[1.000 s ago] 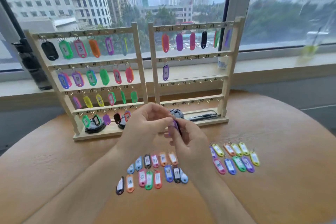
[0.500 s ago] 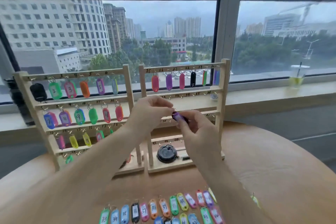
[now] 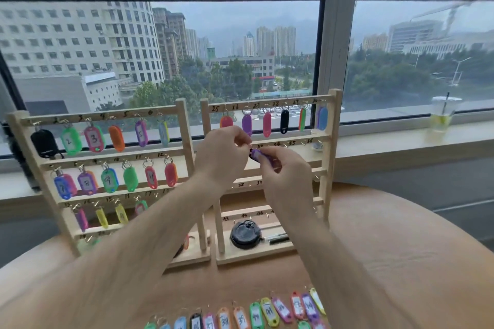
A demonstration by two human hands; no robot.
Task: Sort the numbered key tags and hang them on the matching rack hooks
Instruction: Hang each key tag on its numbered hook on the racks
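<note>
- A wide window (image 3: pixel 240 48) is seen right across the back, split by a pale grey frame (image 3: pixel 339 35) with one upright post and a crossbar above.
- Flat, overcast daylight is let in through the glass.
- Outside, tower blocks (image 3: pixel 80 43), trees (image 3: pixel 387 80) and a crane (image 3: pixel 449 12) are made out under a grey sky.
- A pale sill (image 3: pixel 387 141) is carried along below the glass, and a clear lidded cup (image 3: pixel 442 115) with a straw is stood on it, far right.
- A round wooden bench (image 3: pixel 401 248) is set just before the sill.
- Beyond its right edge a grey surface (image 3: pixel 427 184) is glimpsed; floor or wall cannot be told.
</note>
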